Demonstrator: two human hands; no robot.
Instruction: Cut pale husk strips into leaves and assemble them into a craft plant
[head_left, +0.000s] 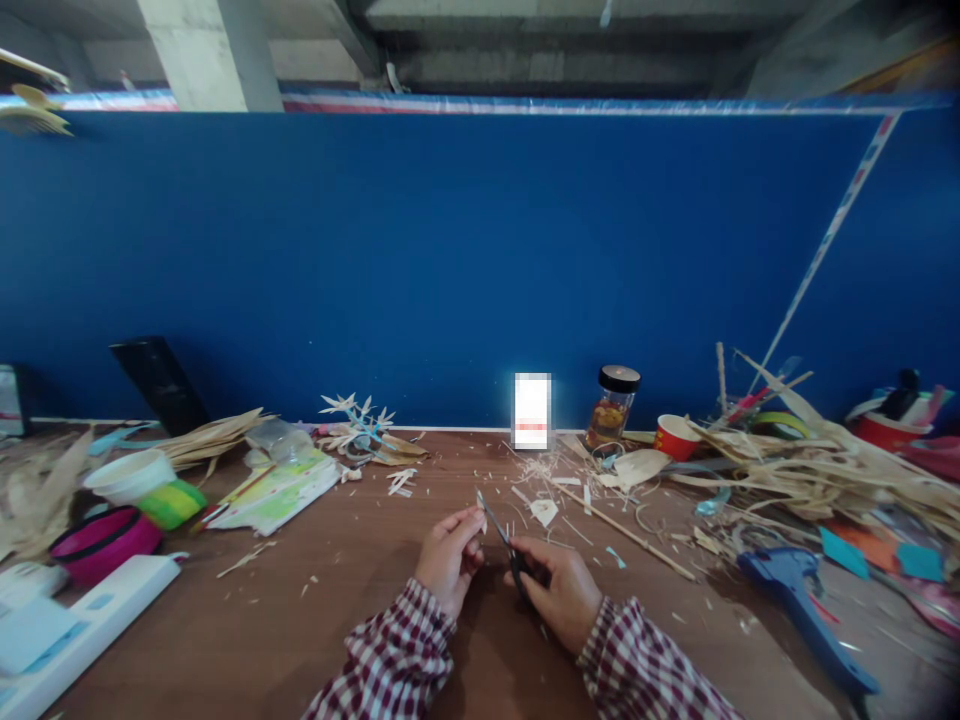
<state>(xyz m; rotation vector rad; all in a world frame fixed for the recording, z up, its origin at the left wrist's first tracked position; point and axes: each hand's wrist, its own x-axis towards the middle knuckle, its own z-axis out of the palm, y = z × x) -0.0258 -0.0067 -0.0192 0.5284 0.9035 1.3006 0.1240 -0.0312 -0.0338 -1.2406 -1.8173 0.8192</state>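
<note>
My right hand [559, 590] is closed around the black handles of a pair of scissors [501, 535], whose blades point up and left. My left hand [450, 555] is pinched shut right beside the blade tips, holding something too small to make out. Both hands hover low over the brown table [360, 610], near its front middle. Both of my sleeves are red-and-white checked.
Pale straw strips [795, 460] pile at the right, with a blue glue gun [802, 600], a red paper cup [675, 437] and a jar [613, 405]. At the left are a pink bowl [105, 540], a white cup [131, 475] and white boxes [67, 620]. A blue wall stands behind.
</note>
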